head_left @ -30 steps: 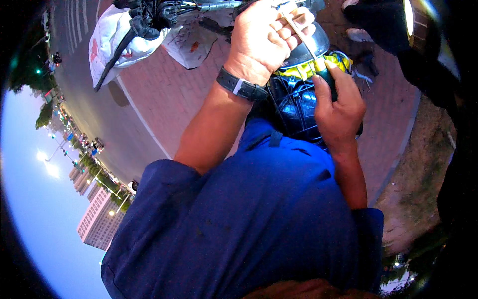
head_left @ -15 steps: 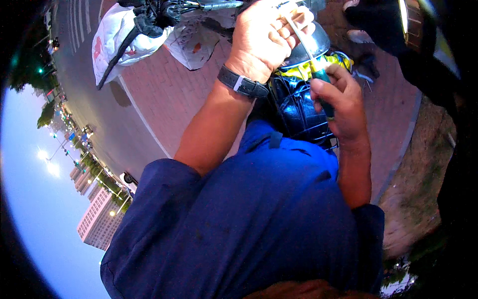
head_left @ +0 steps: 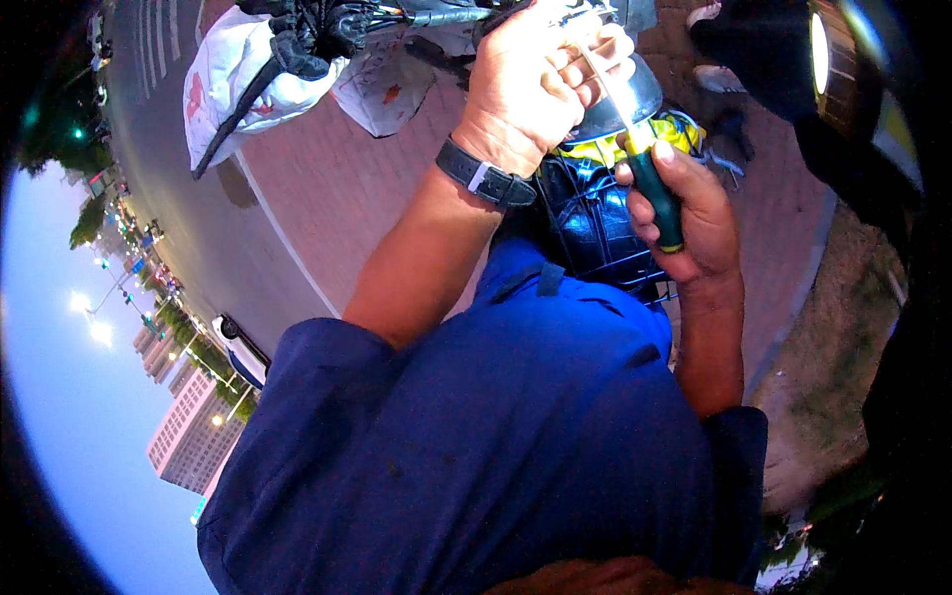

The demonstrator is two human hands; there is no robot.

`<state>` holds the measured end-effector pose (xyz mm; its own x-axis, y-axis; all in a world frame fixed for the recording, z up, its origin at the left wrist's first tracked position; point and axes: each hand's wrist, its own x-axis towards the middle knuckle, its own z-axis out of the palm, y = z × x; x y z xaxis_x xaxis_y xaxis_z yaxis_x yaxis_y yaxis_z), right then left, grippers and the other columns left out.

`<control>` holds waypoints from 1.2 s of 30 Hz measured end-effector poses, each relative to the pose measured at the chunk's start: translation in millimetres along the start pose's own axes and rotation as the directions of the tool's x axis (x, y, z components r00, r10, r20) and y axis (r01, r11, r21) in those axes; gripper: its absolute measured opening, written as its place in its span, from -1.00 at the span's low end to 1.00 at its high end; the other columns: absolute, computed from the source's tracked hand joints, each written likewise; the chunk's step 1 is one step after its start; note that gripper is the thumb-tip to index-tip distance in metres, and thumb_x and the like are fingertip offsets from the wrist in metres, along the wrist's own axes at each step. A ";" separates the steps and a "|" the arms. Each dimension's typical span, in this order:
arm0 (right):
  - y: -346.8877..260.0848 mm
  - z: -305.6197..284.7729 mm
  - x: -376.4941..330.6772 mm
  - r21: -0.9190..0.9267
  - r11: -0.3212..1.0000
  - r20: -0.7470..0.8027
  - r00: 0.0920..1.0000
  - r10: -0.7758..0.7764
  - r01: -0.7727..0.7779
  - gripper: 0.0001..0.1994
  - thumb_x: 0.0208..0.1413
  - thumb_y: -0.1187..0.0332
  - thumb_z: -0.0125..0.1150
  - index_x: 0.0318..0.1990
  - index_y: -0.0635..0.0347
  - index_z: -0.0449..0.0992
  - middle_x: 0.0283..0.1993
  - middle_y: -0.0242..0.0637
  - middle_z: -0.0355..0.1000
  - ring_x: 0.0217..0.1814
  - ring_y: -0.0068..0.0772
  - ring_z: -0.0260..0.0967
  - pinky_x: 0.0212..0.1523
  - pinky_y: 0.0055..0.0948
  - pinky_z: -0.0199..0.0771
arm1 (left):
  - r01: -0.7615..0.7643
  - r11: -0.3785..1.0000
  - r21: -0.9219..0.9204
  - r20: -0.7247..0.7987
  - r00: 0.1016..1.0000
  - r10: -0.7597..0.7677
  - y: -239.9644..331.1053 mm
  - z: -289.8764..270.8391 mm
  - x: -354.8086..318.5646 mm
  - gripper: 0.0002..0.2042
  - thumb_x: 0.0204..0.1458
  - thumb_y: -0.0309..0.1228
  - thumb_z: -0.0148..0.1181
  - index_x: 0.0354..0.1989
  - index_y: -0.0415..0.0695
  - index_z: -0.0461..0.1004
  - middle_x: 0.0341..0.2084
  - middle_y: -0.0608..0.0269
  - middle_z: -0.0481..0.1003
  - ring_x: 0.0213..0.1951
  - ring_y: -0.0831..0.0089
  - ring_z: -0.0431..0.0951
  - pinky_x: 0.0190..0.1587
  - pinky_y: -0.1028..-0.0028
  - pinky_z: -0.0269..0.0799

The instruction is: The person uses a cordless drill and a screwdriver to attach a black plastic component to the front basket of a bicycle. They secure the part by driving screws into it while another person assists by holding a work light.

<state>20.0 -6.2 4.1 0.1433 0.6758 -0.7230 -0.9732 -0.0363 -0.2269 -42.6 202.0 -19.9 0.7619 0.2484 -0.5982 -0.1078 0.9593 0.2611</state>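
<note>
A screwdriver [head_left: 655,188] with a dark green and yellow handle is gripped in my right hand [head_left: 706,223]. Its long shaft slants up and left to the curled fingers of my left hand [head_left: 521,94], which wears a black-strapped watch [head_left: 484,175] at the wrist. Bright light washes out those fingers, and whatever they hold at the top edge cannot be made out. Just below the shaft is a dark rounded cover [head_left: 635,94] with yellow cloth [head_left: 595,151] under it. Beneath my hands sits a black wire basket [head_left: 605,260] with a shiny black thing inside.
A black handlebar grip and lever [head_left: 332,30] stand at the upper left, beside a white stained cover [head_left: 233,84]. Red brick paving [head_left: 337,188] lies below, with a road [head_left: 188,198] to the left. Another person's dark-clothed leg [head_left: 759,55] is at the upper right.
My right hand has turned on the screwdriver, so more of the handle shows, and its lower end has shifted slightly down and right. My left hand stays nearly in place.
</note>
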 end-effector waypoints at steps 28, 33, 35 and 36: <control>31.1 6.2 1.3 -0.910 -0.179 0.356 0.483 -0.800 0.374 -0.69 0.18 0.43 0.35 0.05 0.35 0.55 -0.15 -0.01 0.60 -0.20 -0.07 0.59 -0.14 -0.24 0.58 | 0.002 1.000 -0.025 -0.041 0.999 -0.003 -2.0 3.3 0.0 -0.68 0.33 -0.20 0.03 0.01 -0.22 0.48 -0.17 0.03 0.60 -0.09 0.13 0.62 0.01 0.10 0.59; -4.8 6.9 1.1 0.235 0.962 -0.022 0.989 0.146 -0.137 -0.69 0.37 0.19 0.08 -0.12 0.34 0.50 -0.44 -0.28 0.45 -0.58 -0.61 0.24 -0.67 -0.65 0.18 | 0.012 1.000 -0.024 -0.139 0.990 -0.016 1.7 0.1 0.6 -0.61 0.36 -0.16 -0.01 0.07 -0.26 0.47 -0.14 0.00 0.60 -0.07 0.12 0.62 0.06 0.07 0.57; -5.4 -6.0 -2.0 -0.012 1.000 0.049 0.999 0.022 -0.021 -0.71 0.32 0.26 0.16 -0.05 0.37 0.46 -0.33 -0.22 0.48 -0.52 -0.60 0.29 -0.62 -0.64 0.26 | 0.024 0.999 -0.031 -0.138 0.990 -0.029 0.6 1.5 -0.3 -0.58 0.37 -0.14 -0.03 0.09 -0.28 0.46 -0.13 -0.01 0.60 -0.06 0.12 0.61 0.08 0.06 0.56; -5.2 -7.2 -3.6 -0.129 0.991 0.092 0.995 -0.033 0.045 -0.70 0.30 0.29 0.20 -0.01 0.38 0.44 -0.28 -0.20 0.49 -0.49 -0.60 0.32 -0.60 -0.63 0.29 | 0.029 0.999 -0.035 -0.108 0.994 -0.033 1.3 -0.4 0.9 -0.58 0.37 -0.14 -0.03 0.08 -0.28 0.46 -0.12 -0.01 0.60 -0.05 0.12 0.61 0.08 0.06 0.56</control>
<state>25.8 -13.8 3.2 0.1586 0.7417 -0.6517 -0.9344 -0.1005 -0.3418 -42.4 203.5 -20.4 0.6914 0.2302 -0.6849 -0.1077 0.9701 0.2173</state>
